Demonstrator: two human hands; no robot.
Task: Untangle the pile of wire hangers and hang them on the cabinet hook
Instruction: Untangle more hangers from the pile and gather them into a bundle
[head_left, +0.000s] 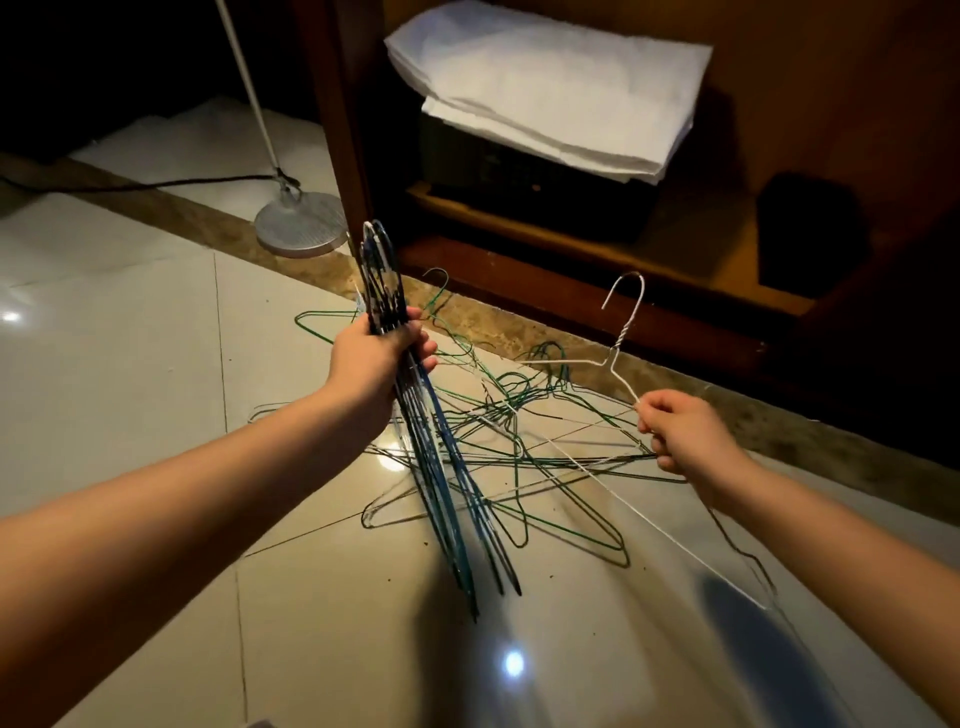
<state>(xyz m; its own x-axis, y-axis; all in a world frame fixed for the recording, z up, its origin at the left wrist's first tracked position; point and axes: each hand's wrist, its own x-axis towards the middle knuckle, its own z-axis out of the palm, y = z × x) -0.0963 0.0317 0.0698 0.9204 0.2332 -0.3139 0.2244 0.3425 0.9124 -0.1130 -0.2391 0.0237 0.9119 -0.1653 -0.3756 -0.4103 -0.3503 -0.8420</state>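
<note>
Sprawling tangle of thin green and white wire hangers (511, 415)

No legible text, label, brand, number or sign was found anywhere in view.
</note>
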